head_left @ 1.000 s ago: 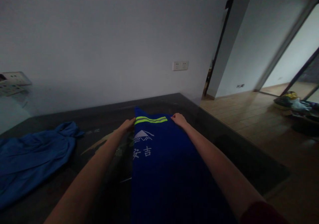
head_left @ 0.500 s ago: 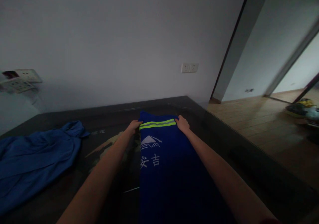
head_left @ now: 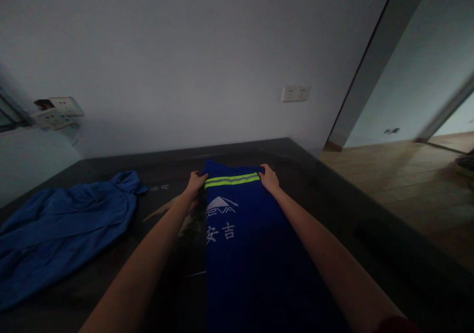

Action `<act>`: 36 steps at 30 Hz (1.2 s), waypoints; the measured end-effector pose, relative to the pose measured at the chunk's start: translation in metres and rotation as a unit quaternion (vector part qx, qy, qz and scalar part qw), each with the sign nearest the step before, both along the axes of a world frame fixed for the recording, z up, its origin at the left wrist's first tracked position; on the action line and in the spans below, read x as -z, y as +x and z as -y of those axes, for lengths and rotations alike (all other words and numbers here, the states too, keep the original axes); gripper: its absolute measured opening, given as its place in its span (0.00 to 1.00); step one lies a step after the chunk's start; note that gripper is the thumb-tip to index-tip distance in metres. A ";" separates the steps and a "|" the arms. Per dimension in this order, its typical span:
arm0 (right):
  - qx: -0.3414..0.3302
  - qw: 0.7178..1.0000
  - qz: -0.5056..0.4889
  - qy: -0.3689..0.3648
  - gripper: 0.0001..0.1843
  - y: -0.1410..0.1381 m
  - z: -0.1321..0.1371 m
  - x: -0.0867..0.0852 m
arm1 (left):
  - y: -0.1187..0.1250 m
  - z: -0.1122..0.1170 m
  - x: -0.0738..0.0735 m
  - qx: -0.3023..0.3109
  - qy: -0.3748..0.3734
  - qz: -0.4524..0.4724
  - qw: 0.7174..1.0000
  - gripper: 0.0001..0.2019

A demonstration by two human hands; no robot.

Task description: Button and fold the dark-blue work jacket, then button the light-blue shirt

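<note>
Smooth matt cloth garment, creased cloth bundle, glossy tabletop, plastic sockets

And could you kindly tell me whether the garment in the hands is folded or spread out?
Folded, it appears: the blue work garment lies as a narrow panel, its left edge cutting into the white lettering.

Twin wall sockets up there, floorboards running off right, and what looks like a dark bundle edging in!
</note>
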State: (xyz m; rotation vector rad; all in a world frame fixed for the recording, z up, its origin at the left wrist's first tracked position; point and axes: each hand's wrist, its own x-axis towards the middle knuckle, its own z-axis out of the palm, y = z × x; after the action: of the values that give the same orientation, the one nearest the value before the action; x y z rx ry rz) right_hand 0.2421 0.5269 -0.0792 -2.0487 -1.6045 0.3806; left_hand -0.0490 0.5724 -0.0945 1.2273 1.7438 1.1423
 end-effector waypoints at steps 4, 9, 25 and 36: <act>-0.005 1.000 0.003 0.017 0.21 0.009 0.000 -0.009 | 0.011 0.018 -0.014 0.050 0.124 -0.165 0.977 0.23; -0.002 0.999 0.029 0.025 0.20 0.018 -0.003 -0.018 | 0.051 0.067 -0.020 0.250 0.202 -0.429 0.844 0.17; 0.002 0.990 0.130 0.058 0.23 0.026 0.020 0.004 | 0.078 0.109 0.017 0.300 0.150 -0.526 0.781 0.27; -0.121 0.975 0.162 -0.095 0.17 0.069 0.111 -0.017 | 0.089 0.140 -0.012 0.392 0.226 -0.427 0.783 0.20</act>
State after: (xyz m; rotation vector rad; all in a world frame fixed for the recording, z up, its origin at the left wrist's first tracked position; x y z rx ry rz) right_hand 0.3113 0.4160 -0.0619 -2.1463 -2.0970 0.3061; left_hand 0.0400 0.4323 -0.0820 2.7456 1.1938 0.4761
